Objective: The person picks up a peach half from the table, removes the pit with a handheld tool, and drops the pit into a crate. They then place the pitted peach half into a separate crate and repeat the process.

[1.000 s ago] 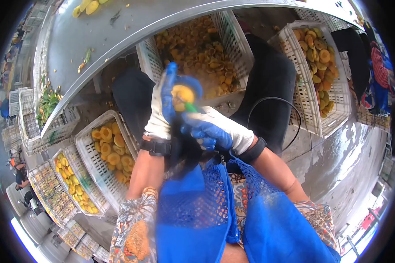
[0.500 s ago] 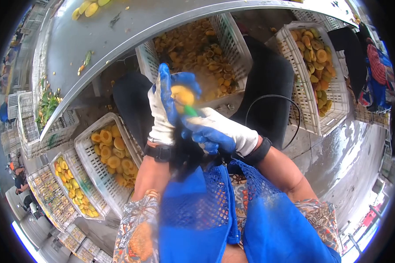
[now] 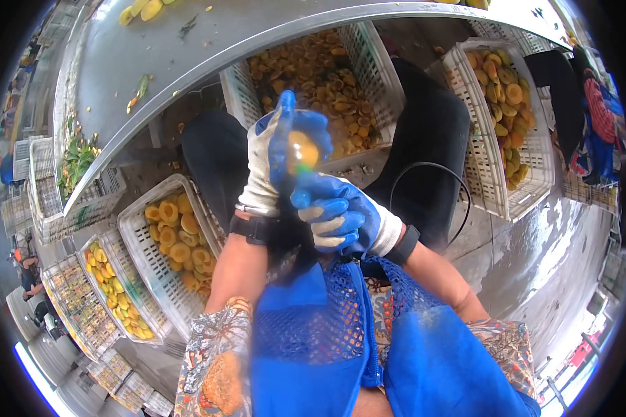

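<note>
My left hand (image 3: 285,142), in a white glove with blue coating, is closed around a yellow fruit (image 3: 303,149), which looks like a peach and is blurred. Just below it, my right hand (image 3: 341,215), gloved the same way, is wrapped round a small tool with a green part (image 3: 303,169) showing. The green part is against the lower side of the fruit; the tool's working end is too blurred to make out. Beneath both hands stands a white crate (image 3: 374,73) with many yellow fruit pieces and peelings in it.
A grey metal table (image 3: 153,62) curves across the top, with fruit and leaf scraps on it. A white crate of fruit (image 3: 476,149) stands at the right; another crate (image 3: 142,222) with hollowed fruit halves stands at the left. A person in red and blue (image 3: 598,111) is at the far right.
Both hands have moved slightly right. The right hand has turned, so its curled blue fingers now show more, and the green part sits closer under the fruit.
</note>
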{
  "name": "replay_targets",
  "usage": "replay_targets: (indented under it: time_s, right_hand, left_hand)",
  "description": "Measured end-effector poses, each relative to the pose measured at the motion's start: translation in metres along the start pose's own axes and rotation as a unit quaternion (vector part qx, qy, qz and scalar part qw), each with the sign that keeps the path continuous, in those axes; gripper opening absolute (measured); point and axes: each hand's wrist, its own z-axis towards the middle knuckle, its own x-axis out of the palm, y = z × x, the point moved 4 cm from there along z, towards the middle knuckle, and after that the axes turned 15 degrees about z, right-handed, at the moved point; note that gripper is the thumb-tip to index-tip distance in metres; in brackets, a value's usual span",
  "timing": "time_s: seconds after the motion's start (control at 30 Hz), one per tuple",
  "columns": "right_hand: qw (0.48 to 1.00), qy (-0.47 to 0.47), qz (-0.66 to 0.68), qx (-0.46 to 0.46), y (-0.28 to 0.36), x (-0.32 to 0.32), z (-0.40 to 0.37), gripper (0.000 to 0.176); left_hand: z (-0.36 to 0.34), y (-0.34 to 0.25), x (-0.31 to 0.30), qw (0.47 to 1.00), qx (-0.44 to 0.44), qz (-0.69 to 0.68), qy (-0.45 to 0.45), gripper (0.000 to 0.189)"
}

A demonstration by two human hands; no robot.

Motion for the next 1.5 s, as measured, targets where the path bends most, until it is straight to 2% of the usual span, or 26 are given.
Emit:
replay_targets:
  time_s: [0.1, 0.13, 0.23, 0.3, 0.37, 0.4, 0.53, 0.63, 0.67, 0.77, 0.8, 0.83, 0.87, 0.9, 1.0, 1.03, 1.07, 1.1, 1.17, 1.2, 1.23, 1.3, 1.33, 1.37, 1.43, 1.5]
  right_hand:
    - [0.995, 0.067, 0.065, 0.025, 0.005, -0.008, 0.007, 0.037]
    - [0.993, 0.074, 0.088, 0.018, 0.006, -0.010, 0.010, 0.037]
    - [0.992, 0.079, 0.093, -0.002, 0.011, -0.014, 0.009, 0.038]
    - [0.996, 0.075, 0.051, -0.007, 0.015, -0.013, 0.007, 0.038]
    - [1.000, 0.020, -0.014, -0.014, 0.018, -0.010, 0.002, 0.037]
    - [0.999, -0.008, -0.045, -0.019, 0.018, -0.010, -0.002, 0.037]
    - [0.998, 0.039, 0.016, -0.040, 0.013, 0.001, 0.006, 0.038]
    - [0.991, 0.108, -0.072, -0.040, 0.013, 0.027, -0.008, 0.039]
    - [0.991, 0.085, -0.085, -0.064, 0.016, 0.031, -0.013, 0.038]
    - [0.946, -0.059, -0.278, -0.158, 0.028, 0.047, -0.013, 0.036]
    - [0.871, -0.152, -0.421, -0.204, 0.033, 0.054, -0.012, 0.034]
    - [0.757, -0.185, -0.572, -0.255, 0.042, 0.061, -0.013, 0.037]
    - [0.617, -0.259, -0.689, -0.280, 0.045, 0.065, -0.012, 0.038]
    - [0.451, -0.323, -0.778, -0.297, 0.048, 0.072, -0.011, 0.039]
    - [0.246, -0.209, -0.856, -0.403, 0.051, 0.057, -0.010, 0.040]
    - [0.233, -0.236, -0.874, -0.357, 0.068, 0.033, -0.011, 0.040]
    - [0.218, -0.260, -0.887, -0.314, 0.091, 0.006, -0.015, 0.040]
    - [0.198, -0.281, -0.897, -0.277, 0.103, 0.006, -0.011, 0.040]
    - [0.186, -0.267, -0.888, -0.324, 0.098, 0.012, -0.014, 0.034]
    - [0.211, -0.277, -0.881, -0.321, 0.095, 0.022, -0.015, 0.029]
    - [0.222, -0.297, -0.878, -0.303, 0.095, 0.026, -0.015, 0.030]
    - [0.228, -0.317, -0.881, -0.268, 0.097, 0.027, -0.022, 0.032]
    - [0.250, -0.313, -0.873, -0.279, 0.096, 0.029, -0.024, 0.034]
    - [0.272, -0.309, -0.865, -0.287, 0.096, 0.033, -0.026, 0.035]
    - [0.321, -0.325, -0.844, -0.283, 0.095, 0.045, -0.030, 0.038]
    - [0.376, -0.362, -0.813, -0.260, 0.097, 0.055, -0.030, 0.040]
  left_hand:
    - [0.008, 0.021, -0.005, 0.995, 0.066, -0.075, -0.020, 0.055]
    - [0.012, 0.029, -0.002, 0.981, -0.017, -0.191, -0.016, 0.053]
    - [0.022, 0.042, 0.000, 0.977, 0.015, -0.197, -0.078, 0.051]
    - [0.025, 0.041, 0.001, 0.987, -0.016, -0.149, -0.051, 0.051]
    - [0.023, 0.034, 0.002, 0.997, -0.053, -0.049, -0.016, 0.051]
    - [0.024, 0.036, 0.000, 0.997, -0.035, -0.063, 0.007, 0.051]
    - [0.036, 0.038, -0.003, 0.965, 0.024, -0.259, -0.021, 0.049]
    - [0.047, 0.039, -0.032, 0.928, -0.005, -0.359, -0.098, 0.046]
    - [0.049, 0.043, -0.045, 0.924, 0.044, -0.379, -0.035, 0.044]
    - [0.015, -0.009, -0.028, 0.973, 0.056, -0.170, -0.149, 0.044]
    - [0.006, -0.018, -0.034, 0.973, 0.078, -0.168, -0.138, 0.044]
    - [-0.003, -0.027, -0.045, 0.973, 0.099, -0.166, -0.126, 0.045]
    - [-0.018, -0.042, -0.052, 0.960, 0.149, -0.203, -0.125, 0.047]
    - [-0.023, -0.039, -0.080, 0.962, 0.115, -0.178, -0.172, 0.049]
    - [-0.074, -0.053, -0.143, 0.959, 0.142, -0.065, -0.237, 0.049]
    - [-0.095, -0.052, -0.160, 0.929, 0.169, 0.056, -0.325, 0.048]
    - [-0.115, -0.058, -0.164, 0.903, 0.131, 0.050, -0.407, 0.045]
    - [-0.125, -0.050, -0.191, 0.899, 0.157, 0.021, -0.409, 0.041]
    - [-0.157, -0.016, -0.249, 0.873, 0.075, 0.092, -0.472, 0.040]
    - [-0.167, -0.003, -0.267, 0.843, 0.058, 0.139, -0.517, 0.039]
    - [-0.164, -0.005, -0.272, 0.817, -0.002, 0.279, -0.504, 0.037]
    - [-0.161, -0.016, -0.280, 0.700, -0.133, 0.545, -0.442, 0.035]
    - [-0.140, -0.028, -0.278, 0.634, -0.009, 0.599, -0.490, 0.031]
    - [-0.128, -0.036, -0.277, 0.624, 0.033, 0.601, -0.498, 0.030]
    - [-0.079, -0.111, -0.192, 0.762, 0.092, 0.448, -0.458, 0.040]
    - [-0.014, -0.144, -0.163, 0.831, 0.208, 0.389, -0.338, 0.041]
